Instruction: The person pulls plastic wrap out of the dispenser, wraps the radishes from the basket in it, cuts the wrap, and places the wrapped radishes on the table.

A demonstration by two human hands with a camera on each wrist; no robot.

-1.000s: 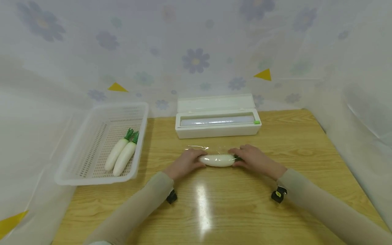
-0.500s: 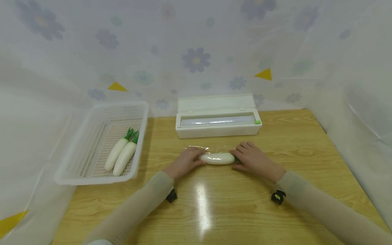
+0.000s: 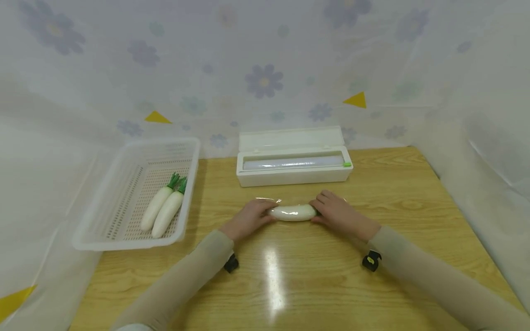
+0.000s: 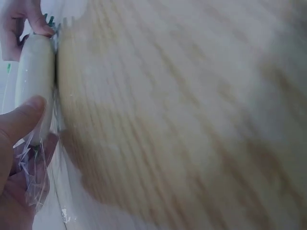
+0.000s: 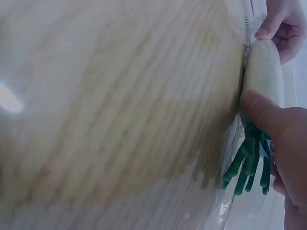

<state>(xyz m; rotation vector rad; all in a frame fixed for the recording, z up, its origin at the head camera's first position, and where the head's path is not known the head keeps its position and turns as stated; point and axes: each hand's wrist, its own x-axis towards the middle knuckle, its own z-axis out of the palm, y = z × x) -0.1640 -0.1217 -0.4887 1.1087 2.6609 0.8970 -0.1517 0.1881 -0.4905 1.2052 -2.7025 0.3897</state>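
A white radish (image 3: 293, 213) in clear plastic wrap lies crosswise on the table between both hands. My left hand (image 3: 250, 219) grips its bare end, thumb on the near side; in the left wrist view, loose crumpled wrap (image 4: 36, 184) hangs by those fingers. At the leafy end my right hand (image 3: 340, 213) holds the radish, its thumb pressed on the white body. The green leaves (image 5: 249, 163) stick out below that thumb in the right wrist view, while the head view mostly hides them. Some fingers of both hands are out of sight behind the radish.
Behind the hands stands a white wrap box (image 3: 295, 177), lid raised, a roll of film (image 3: 294, 162) inside and a green tab at its right end. At left, a white plastic basket (image 3: 192, 184) holds two more radishes (image 3: 163, 207). Flowered sheeting surrounds the wooden table (image 3: 331, 285).
The wrapped radish has shifted slightly away from me, still between both hands. My right hand has moved a little forward and its fingers now cover more of the leafy end.
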